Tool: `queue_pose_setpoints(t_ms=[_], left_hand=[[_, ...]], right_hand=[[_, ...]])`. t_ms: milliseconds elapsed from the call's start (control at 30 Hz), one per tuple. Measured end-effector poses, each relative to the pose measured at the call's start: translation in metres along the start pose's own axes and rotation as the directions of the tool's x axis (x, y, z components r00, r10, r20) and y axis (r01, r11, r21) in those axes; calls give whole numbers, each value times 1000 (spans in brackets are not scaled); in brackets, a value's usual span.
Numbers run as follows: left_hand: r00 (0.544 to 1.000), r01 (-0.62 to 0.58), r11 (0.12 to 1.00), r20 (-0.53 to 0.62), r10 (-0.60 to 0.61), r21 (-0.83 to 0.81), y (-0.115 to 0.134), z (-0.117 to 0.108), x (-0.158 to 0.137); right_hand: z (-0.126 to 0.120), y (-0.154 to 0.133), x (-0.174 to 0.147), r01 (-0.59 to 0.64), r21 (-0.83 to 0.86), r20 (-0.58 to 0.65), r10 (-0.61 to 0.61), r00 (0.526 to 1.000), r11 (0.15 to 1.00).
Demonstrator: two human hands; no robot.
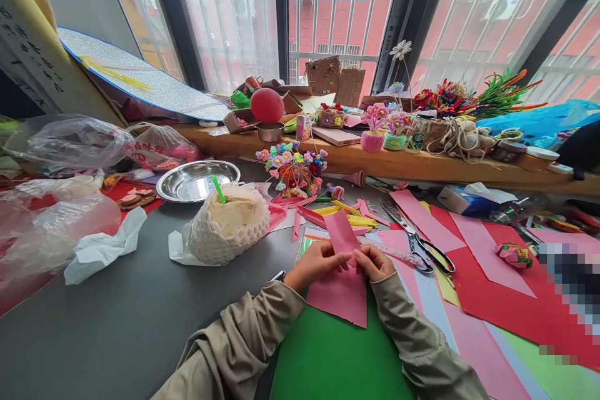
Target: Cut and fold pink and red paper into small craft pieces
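Observation:
In the middle of the head view, my left hand [313,264] and my right hand [375,262] pinch a piece of pink paper [341,230] between thumbs and fingers. The fingertips of both hands almost meet at its lower edge. Below the hands, pink paper [338,300] lies over a green sheet [342,356]. Whether the upper and lower pink parts are one strip, I cannot tell. Right of my right hand, black-handled scissors [424,253] rest on coloured paper, their blades pointing away.
A coconut in white foam netting [225,225] with a green straw stands left of my hands, before a metal plate [199,181]. Pipe-cleaner flowers [294,169] are behind. Red sheets [478,290] spread right. Crafts crowd the wooden ledge [337,162]; plastic bags [60,212] lie left.

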State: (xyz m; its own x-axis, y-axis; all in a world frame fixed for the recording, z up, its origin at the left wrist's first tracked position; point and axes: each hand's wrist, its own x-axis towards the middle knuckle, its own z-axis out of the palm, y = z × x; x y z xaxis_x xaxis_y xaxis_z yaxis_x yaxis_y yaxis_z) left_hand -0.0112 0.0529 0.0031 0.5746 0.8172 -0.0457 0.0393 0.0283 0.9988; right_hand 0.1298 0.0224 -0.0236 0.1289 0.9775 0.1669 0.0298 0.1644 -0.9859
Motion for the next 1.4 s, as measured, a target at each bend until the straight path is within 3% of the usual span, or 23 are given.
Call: queue_pose_setpoints(t_ms=[267, 500, 900, 1067, 1233, 1400], left_hand=[[999, 40, 999, 6, -40, -16, 2, 1, -2], [997, -11, 998, 79, 16, -59, -2, -1, 0], [994, -6, 999, 111, 11, -48, -3, -3, 1], [997, 5, 1000, 80, -3, -21, -3, -1, 1], [999, 36, 999, -21, -37, -41, 4, 0, 0], [998, 68, 998, -5, -68, 9, 5, -1, 0]], right_hand=[[1, 2, 0, 27, 0, 30, -27, 999, 1000], [0, 1, 0, 16, -32, 74, -14, 997, 999], [3, 0, -1, 8, -50, 17, -7, 1000, 999], [3, 0, -1, -22, -47, 3, 22, 1000, 999], [3, -2, -1, -34, -4, -18, 34, 999, 999], [2, -4, -1, -15, -19, -9, 14, 1000, 1000]])
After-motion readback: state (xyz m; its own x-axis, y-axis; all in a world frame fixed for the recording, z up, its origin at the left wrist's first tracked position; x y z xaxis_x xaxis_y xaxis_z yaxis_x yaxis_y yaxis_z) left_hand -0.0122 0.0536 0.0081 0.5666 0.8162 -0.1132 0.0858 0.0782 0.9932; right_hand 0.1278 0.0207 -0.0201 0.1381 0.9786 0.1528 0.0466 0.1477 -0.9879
